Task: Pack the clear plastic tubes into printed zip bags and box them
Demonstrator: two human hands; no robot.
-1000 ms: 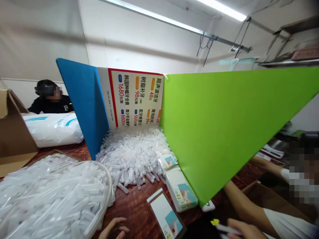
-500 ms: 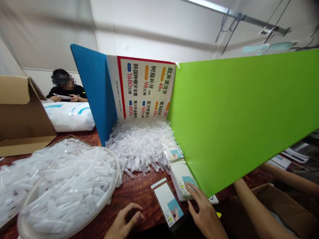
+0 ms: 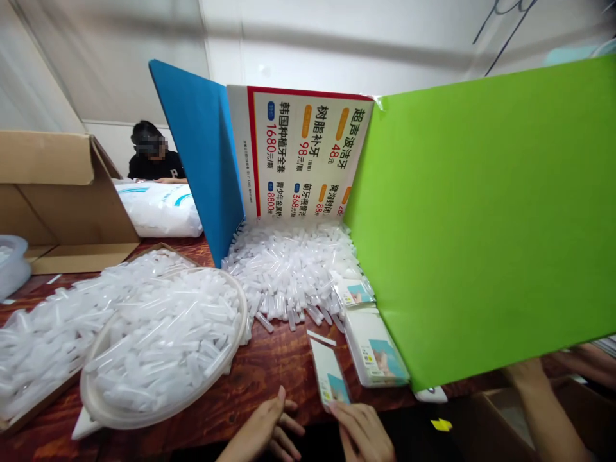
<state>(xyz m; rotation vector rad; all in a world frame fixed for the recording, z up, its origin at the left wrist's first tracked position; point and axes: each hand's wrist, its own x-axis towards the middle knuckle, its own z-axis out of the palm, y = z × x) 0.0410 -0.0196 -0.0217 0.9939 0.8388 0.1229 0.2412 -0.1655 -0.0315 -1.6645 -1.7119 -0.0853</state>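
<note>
My right hand [image 3: 363, 431] pinches the lower end of a flat clear bag with a white-and-blue printed card [image 3: 327, 369] in it. The bag looks slightly tilted, its top strip lying towards the table. Just left of it, my left hand [image 3: 269, 428] is empty, thumb up and fingers apart. Beyond my right hand lies a stack of the same bagged cards [image 3: 380, 356], with a smaller pile of them [image 3: 353, 292] behind. A large round tub [image 3: 243, 321] full of small translucent white plastic tubes stands left of my hands.
Loose plastic tubes [image 3: 293, 263] heap up against a blue panel [image 3: 192, 147], a printed price board [image 3: 308, 154] and a green panel [image 3: 481, 224]. A cardboard box [image 3: 62, 212] stands left. A co-worker [image 3: 154, 157] sits behind; another person's arm [image 3: 543, 398] reaches in at right.
My right hand has left the stack and taken hold of the single bagged card, which now tilts. My left hand has come nearer to it. The view has shifted left.
</note>
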